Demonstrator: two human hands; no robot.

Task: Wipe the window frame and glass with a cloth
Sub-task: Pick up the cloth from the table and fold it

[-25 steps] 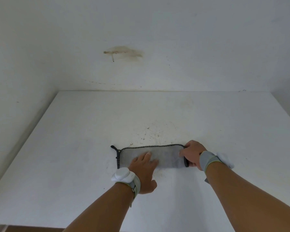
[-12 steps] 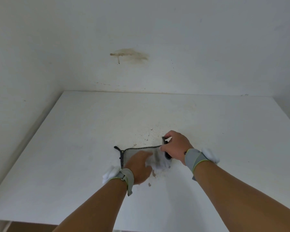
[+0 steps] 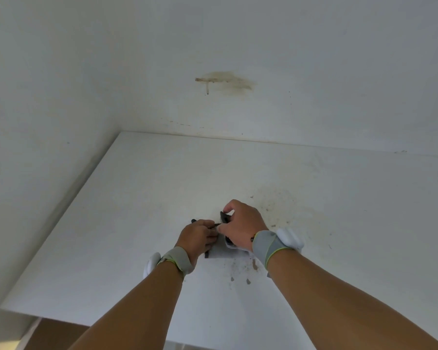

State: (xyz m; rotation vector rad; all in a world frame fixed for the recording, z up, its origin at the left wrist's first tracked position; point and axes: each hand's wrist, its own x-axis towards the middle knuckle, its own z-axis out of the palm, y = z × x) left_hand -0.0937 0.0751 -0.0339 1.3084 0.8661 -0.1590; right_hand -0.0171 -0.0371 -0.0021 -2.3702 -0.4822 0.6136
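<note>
A grey cloth (image 3: 219, 251) with a dark edge lies folded small on a white table (image 3: 137, 198), mostly hidden under my hands. My left hand (image 3: 196, 236) grips its left part with fingers closed on the edge. My right hand (image 3: 240, 226) pinches the folded right part, with a dark corner showing above my thumb. Both hands touch each other over the cloth. No window frame or glass is in view.
White walls close the table at the back and left; a brown stain (image 3: 225, 82) marks the back wall. Brown dirt specks (image 3: 245, 271) lie just in front of the cloth, and more speckled grime (image 3: 276, 203) to the right. The table's front edge (image 3: 86, 324) is near.
My right hand has carried the cloth's right end leftward over the rest, folding it. The cloth went from a long flat strip to a small bundle, and my left hand closed on it.
</note>
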